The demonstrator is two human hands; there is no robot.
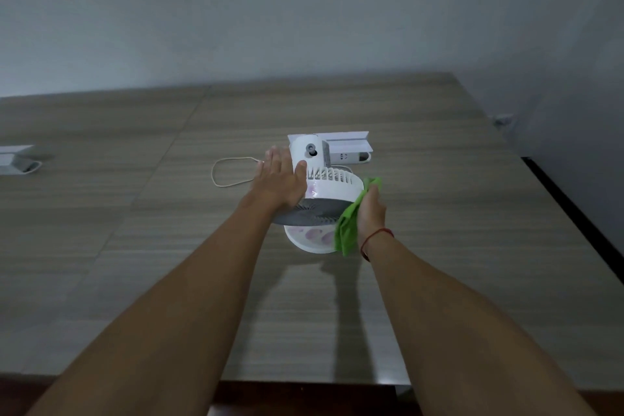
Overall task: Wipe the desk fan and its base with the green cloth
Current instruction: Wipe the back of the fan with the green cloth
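Note:
A small white desk fan (329,187) stands mid-table, its head tilted forward so the grey front grille faces down toward me. Its round white base (309,240) shows below the grille. My left hand (282,181) lies flat against the left side of the fan head, fingers stretched out, thumb on the rear housing. My right hand (371,213) presses the green cloth (349,226) against the right side of the fan head; the cloth hangs down over the base's right edge.
A white power strip (351,149) lies just behind the fan. A thin pale cord (229,172) loops on the wooden table (169,246) to the left. Another white object (15,159) sits at the far left edge. The table's right edge runs diagonally.

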